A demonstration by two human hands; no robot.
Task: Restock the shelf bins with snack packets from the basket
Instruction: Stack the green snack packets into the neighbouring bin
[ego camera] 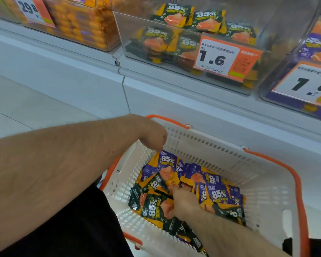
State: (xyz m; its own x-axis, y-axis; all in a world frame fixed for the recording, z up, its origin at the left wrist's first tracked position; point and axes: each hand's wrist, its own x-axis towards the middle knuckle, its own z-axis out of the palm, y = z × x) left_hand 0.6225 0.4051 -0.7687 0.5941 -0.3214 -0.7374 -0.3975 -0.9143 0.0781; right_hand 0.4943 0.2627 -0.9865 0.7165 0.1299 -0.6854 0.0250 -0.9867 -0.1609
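A white basket [267, 182] with orange handles stands on the floor below the shelf, holding several purple and dark green snack packets. My left hand [154, 134] hangs over the basket's far left corner and pinches the top of an upright purple packet [167, 162]. My right hand [183, 203] is down among the packets, thumb and fingers closed around a dark green packet [154, 206]. On the shelf above, a clear bin [137, 56] holds matching dark green packets, and a bin [278, 97] to its right holds purple ones.
A third clear bin [85, 25] with orange packets stands at the upper left. Price tags reading 1.6 [226, 56] hang on the bin fronts. The white shelf base [174, 97] rises right behind the basket. Pale floor [26, 108] lies to the left.
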